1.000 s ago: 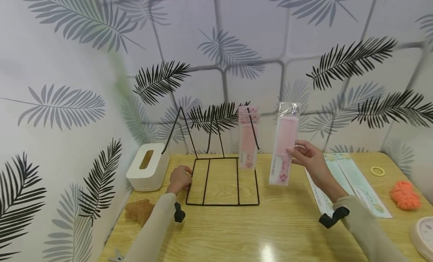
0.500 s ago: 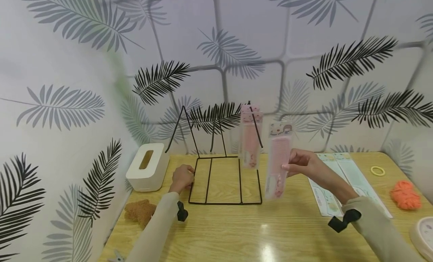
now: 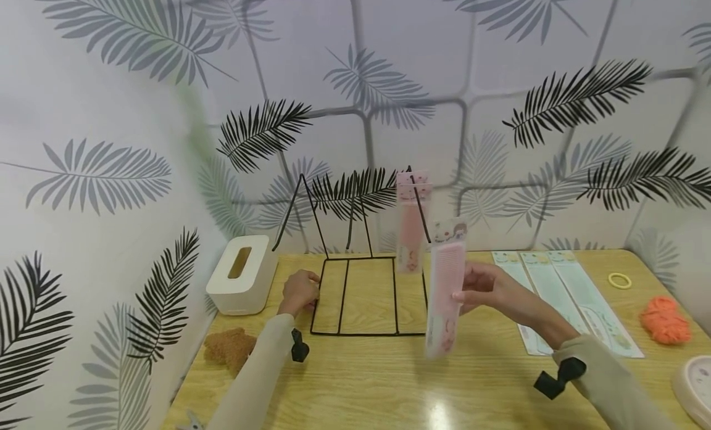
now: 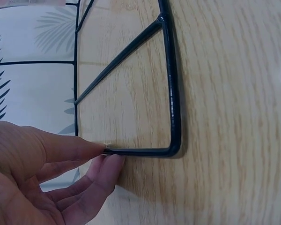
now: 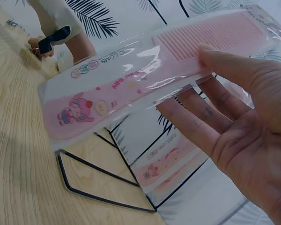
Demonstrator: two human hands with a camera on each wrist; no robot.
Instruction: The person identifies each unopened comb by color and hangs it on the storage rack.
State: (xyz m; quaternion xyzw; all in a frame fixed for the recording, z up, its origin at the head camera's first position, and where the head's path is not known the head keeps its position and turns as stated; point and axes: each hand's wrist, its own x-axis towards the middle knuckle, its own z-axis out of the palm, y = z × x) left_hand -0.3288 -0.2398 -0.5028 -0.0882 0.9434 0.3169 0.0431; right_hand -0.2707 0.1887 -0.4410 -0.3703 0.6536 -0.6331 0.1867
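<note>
A pale wooden table (image 3: 389,387) carries a black wire rack (image 3: 366,297) near its back edge. Left of the rack sit a white tissue box (image 3: 241,274) and a brown fuzzy toy (image 3: 229,348). To the rack's right lie mint-green packaged combs (image 3: 561,297), a yellow ring (image 3: 619,281) and an orange pom-pom (image 3: 665,319).

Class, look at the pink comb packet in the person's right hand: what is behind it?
Behind the pink comb packet stands the black wire rack; its right front corner is covered.

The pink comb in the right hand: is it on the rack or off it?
Off. The right hand holds the comb beside the rack, unhooked.
</note>
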